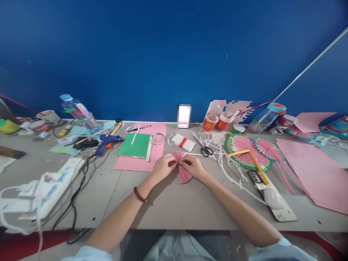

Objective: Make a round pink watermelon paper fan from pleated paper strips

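A pink pleated paper fan lies on the grey table, spread out above and below a pinched middle. My left hand and my right hand meet at that middle, fingers closed on the folds from either side. A dark red bead bracelet circles my left wrist.
Green paper lies on a pink sheet, with black scissors and white paper strips to the right. Finished watermelon fans, a phone, red cups, a blue glue gun and a power strip surround the middle.
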`<action>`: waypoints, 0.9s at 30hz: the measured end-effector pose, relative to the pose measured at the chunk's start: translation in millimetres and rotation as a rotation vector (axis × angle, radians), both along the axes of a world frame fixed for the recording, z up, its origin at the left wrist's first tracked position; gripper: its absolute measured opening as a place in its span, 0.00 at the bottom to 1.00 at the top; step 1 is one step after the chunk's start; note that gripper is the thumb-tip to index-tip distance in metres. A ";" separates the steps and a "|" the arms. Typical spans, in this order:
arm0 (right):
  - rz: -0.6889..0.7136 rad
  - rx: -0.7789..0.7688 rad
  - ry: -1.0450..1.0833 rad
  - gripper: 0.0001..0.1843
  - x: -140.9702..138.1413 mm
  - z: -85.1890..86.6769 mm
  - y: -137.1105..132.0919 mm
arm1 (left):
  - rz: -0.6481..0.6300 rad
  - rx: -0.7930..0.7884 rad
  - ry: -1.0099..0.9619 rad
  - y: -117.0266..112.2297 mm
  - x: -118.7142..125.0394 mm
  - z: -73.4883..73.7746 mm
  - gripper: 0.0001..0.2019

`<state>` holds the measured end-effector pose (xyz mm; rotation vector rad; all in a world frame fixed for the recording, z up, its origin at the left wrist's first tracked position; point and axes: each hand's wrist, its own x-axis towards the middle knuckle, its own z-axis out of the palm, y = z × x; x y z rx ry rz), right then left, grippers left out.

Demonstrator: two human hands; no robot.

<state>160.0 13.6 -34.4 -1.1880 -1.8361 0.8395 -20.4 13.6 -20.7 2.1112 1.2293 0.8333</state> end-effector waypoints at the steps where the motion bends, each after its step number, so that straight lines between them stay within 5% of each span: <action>1: -0.001 0.002 -0.003 0.07 0.0 -0.1 0.0 | 0.003 0.001 0.006 -0.4 0.3 1.2 0.05; 27: -0.025 0.003 0.010 0.07 -0.7 -0.8 -1.1 | 0.052 0.033 0.114 -3.2 -0.1 2.8 0.03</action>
